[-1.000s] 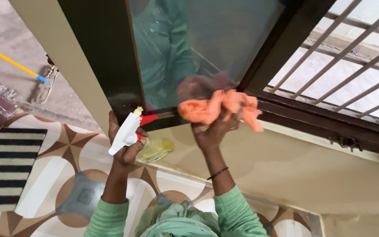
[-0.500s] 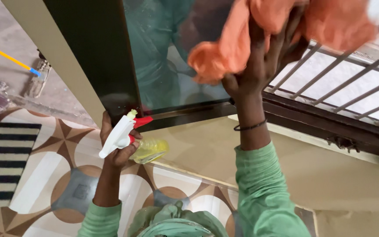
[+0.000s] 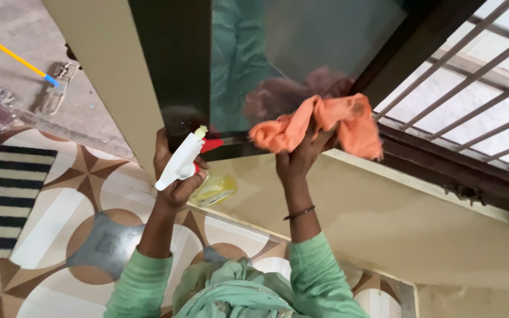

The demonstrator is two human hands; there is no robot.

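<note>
Right hand: the right hand is gripping an orange cloth, pressing it against the lower edge of the window glass.
Left hand: the left hand is clasping a spray bottle just below the dark frame.
Room: patterned floor tiles are lying below; a striped mat is sitting at left, metal bars at right.
Arms: both are reaching upward in green sleeves.
</note>
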